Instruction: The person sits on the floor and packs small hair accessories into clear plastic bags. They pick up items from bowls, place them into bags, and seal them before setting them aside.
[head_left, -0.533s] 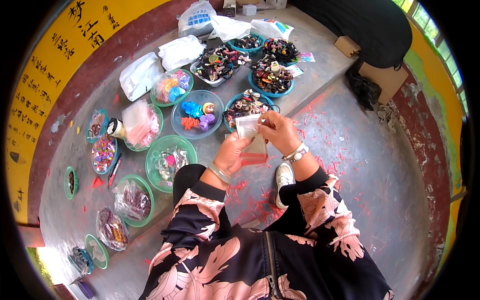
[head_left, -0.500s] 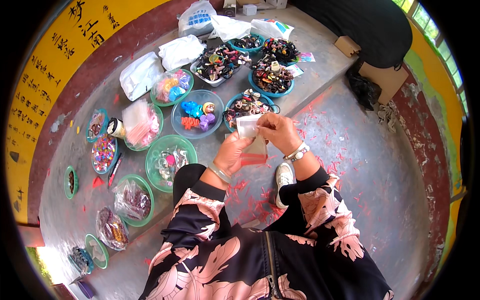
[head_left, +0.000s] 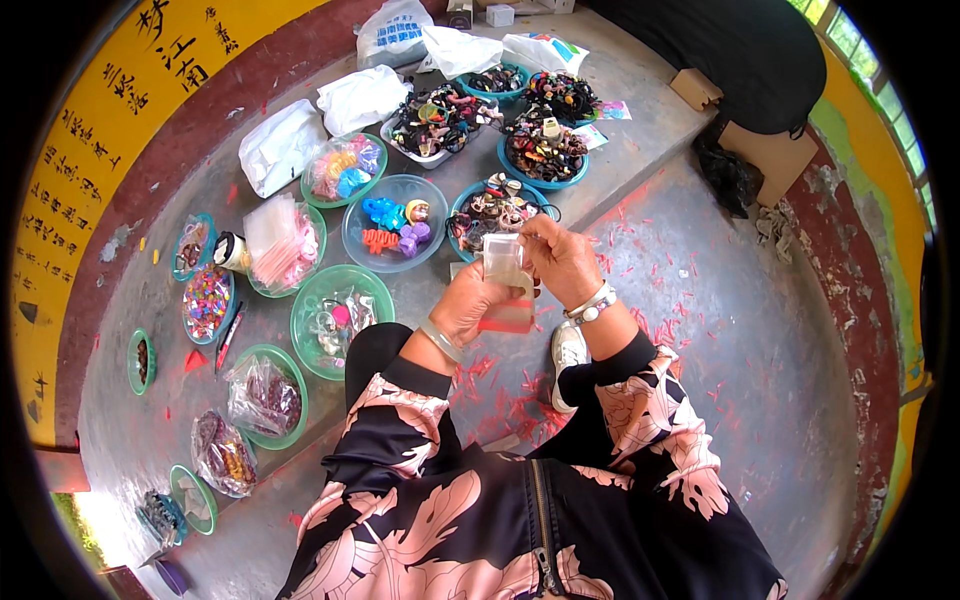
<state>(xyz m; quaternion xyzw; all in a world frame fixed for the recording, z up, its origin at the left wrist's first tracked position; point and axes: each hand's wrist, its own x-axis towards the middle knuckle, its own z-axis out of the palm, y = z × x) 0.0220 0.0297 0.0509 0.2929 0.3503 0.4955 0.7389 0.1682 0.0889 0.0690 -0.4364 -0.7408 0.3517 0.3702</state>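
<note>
My left hand (head_left: 468, 301) is closed around a small clear plastic bag (head_left: 503, 262) with a reddish strip along its lower end. At the bag's upper right edge, the fingers of my right hand (head_left: 564, 264) are pinched together on the plastic. Just beyond the hands stands a blue bowl (head_left: 457, 243) of dark hair ties, partly behind them. Left of my left hand is a green bowl (head_left: 299, 325) holding clear packets and a pink piece. Farther up, a clear bowl (head_left: 350, 240) contains blue, orange and purple hair claws (head_left: 381, 243).
More bowls of hair ties (head_left: 545, 155) and white bags (head_left: 283, 147) stand at the back. At left are a basin with flat clear bags (head_left: 275, 237), a bowl of colourful small pieces (head_left: 208, 303) and bagged dark items (head_left: 265, 400). Red scraps (head_left: 487, 385) litter the floor by a white shoe (head_left: 569, 362).
The clear bag has shifted slightly right and its top now stands more upright. My right hand has moved up a little, its fingers still at the bag's edge.
</note>
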